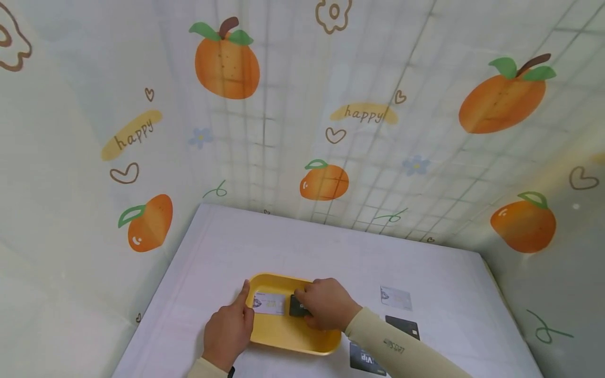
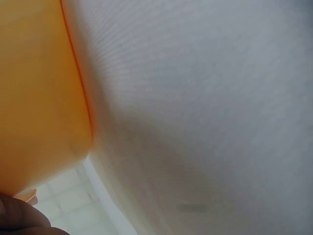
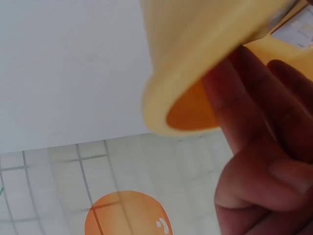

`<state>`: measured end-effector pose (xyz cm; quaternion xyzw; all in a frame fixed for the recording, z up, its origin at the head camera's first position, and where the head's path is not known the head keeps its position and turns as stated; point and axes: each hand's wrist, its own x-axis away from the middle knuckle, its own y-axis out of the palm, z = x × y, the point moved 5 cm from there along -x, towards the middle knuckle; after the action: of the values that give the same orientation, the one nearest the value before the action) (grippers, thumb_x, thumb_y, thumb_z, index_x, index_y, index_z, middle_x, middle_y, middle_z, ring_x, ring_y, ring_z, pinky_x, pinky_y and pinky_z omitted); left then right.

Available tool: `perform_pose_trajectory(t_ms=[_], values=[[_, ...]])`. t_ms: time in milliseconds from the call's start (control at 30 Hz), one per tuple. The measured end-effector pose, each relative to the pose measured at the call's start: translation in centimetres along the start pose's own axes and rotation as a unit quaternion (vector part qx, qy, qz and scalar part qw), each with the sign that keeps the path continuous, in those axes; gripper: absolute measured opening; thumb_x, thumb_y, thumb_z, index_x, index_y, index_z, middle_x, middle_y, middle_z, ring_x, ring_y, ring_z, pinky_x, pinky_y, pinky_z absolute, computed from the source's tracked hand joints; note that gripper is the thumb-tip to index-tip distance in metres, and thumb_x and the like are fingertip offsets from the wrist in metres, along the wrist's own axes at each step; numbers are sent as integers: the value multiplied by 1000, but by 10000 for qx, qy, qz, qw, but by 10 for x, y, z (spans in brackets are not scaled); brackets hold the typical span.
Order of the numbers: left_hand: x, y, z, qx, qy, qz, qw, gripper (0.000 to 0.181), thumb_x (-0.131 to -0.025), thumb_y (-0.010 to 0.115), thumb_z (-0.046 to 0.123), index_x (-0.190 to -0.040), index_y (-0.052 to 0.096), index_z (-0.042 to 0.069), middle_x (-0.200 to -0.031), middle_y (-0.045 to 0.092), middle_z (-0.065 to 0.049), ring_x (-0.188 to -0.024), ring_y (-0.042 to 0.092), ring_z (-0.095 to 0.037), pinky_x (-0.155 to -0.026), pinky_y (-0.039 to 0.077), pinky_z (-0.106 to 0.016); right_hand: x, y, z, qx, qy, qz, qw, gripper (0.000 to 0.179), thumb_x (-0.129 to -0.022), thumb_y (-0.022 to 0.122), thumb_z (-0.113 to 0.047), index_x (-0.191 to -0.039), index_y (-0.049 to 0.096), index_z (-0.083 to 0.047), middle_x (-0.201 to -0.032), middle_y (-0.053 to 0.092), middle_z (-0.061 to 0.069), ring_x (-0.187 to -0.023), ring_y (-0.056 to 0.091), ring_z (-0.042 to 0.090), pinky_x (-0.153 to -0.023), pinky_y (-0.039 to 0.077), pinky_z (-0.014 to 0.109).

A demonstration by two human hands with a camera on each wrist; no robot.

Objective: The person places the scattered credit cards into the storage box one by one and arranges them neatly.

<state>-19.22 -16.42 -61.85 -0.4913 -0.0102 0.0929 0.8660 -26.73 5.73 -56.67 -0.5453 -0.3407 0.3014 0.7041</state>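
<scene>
A yellow tray (image 1: pixel 276 338) lies on the white table. My left hand (image 1: pixel 229 328) holds its left rim, index finger stretched along the edge and thumb on the inner side. In the left wrist view, the tray's outer wall (image 2: pixel 39 88) fills the left side, with a bit of the hand (image 2: pixel 22 218) below. Inside the tray, a white card (image 1: pixel 269 303) lies on the left. My right hand (image 1: pixel 328 304) reaches in over the right part and pinches a black card (image 1: pixel 296 307), partly hidden under the fingers. The right wrist view shows fingers (image 3: pixel 234 103) inside the rim.
Right of the tray, a white card (image 1: pixel 396 298), a black card (image 1: pixel 403 326) and another black card (image 1: pixel 366 359) marked "Vip" lie on the table (image 1: pixel 227 247). The right sleeve (image 1: pixel 392 341) partly covers the black ones. Fabric walls (image 1: pixel 283 131) with orange prints surround the table.
</scene>
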Motion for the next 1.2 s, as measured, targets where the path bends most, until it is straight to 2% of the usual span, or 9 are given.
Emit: perform_pose_trajectory(t_ms=[267,433,733,900,1033,1200], values=[[0,0,0,20,21,2,10000,63,-103,61,27,-163,43,27,-47,37,6,-38,32,-14,-40,27,-30,1,-3,-3,-16,16,75,10000,39,-83,85,-47,-104,64,-21,-69,51,-8,-55,44,10,-54,43,26],[1,1,-1,4,26,26,10000,63,-103,61,27,-163,43,27,-47,37,6,-38,33,-14,-40,28,-30,0,-1,-3,-44,75,93,9999,42,-83,85,-48,-108,63,-22,-72,54,-8,-57,46,10,-57,46,25],[0,1,1,-33,19,13,10000,62,-103,61,28,-163,44,27,-48,37,6,-38,33,-13,-40,28,-30,2,4,1,-111,236,56,9996,40,-84,82,-48,-107,62,-21,-71,52,-8,-58,46,11,-56,45,28],[1,-2,4,-78,11,17,10000,62,-103,62,27,-162,44,26,-48,38,6,-39,34,-14,-41,28,-30,8,5,4,-345,374,137,9986,44,-85,81,-51,-109,62,-21,-77,55,-9,-62,48,10,-59,49,30],[1,-3,5,-98,-81,0,9999,63,-102,62,28,-163,43,26,-48,38,5,-39,34,-14,-42,29,-30,16,1,5,-630,334,348,9968,42,-87,79,-53,-111,65,-21,-81,58,-11,-66,50,8,-61,51,29],[3,-2,5,-72,-183,-46,9998,63,-103,61,29,-163,42,27,-49,39,5,-40,35,-15,-42,29,-30,34,-12,9,-1147,484,738,9895,50,-89,77,-54,-126,70,-20,-103,70,-9,-82,63,10,-74,58,34]])
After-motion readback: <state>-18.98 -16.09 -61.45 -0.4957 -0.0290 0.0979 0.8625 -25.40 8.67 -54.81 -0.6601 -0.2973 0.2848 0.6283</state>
